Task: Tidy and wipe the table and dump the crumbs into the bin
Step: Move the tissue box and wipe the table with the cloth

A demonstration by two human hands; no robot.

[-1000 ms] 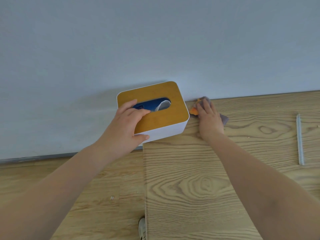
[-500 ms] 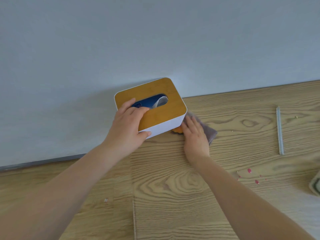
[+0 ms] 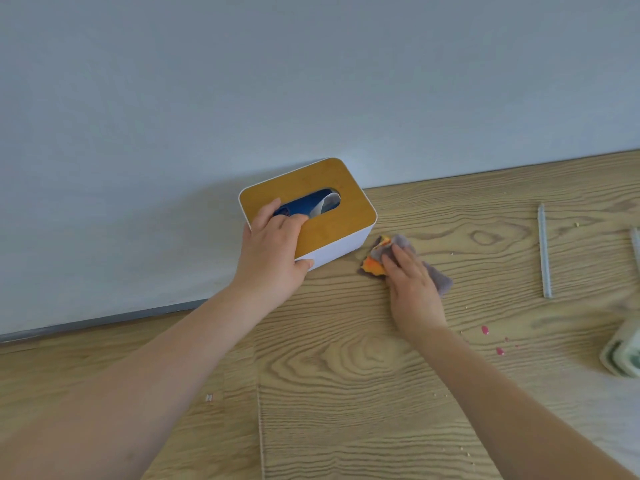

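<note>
The tissue box [image 3: 313, 216], at the tabletop's [image 3: 346, 393] back-left corner against the wall [image 3: 311, 81], is gripped by the left hand [image 3: 273, 251]: fingertips hooked into the top slot, thumb on the white front side. Whether it's lifted or just steadied can't be told.

Just right of the box, a grey-and-orange cloth [image 3: 388, 259] is pressed flat to the wood by the right hand [image 3: 412, 289], fingers fairly straight, palm down.

Wiping is judged underway, not finished. Further right of the box, pale crumbs [image 3: 452, 253] are scattered, w/ pink bits [image 3: 485, 329] nearer the front edge. Well right of the box, a clear straw-like stick [image 3: 543, 251] lies untidied; a pale green container [image 3: 623, 351] is cut off at the frame edge.

No bin is visible; dumping is presumably still left, along w/ most of the tabletop right of the box.
</note>
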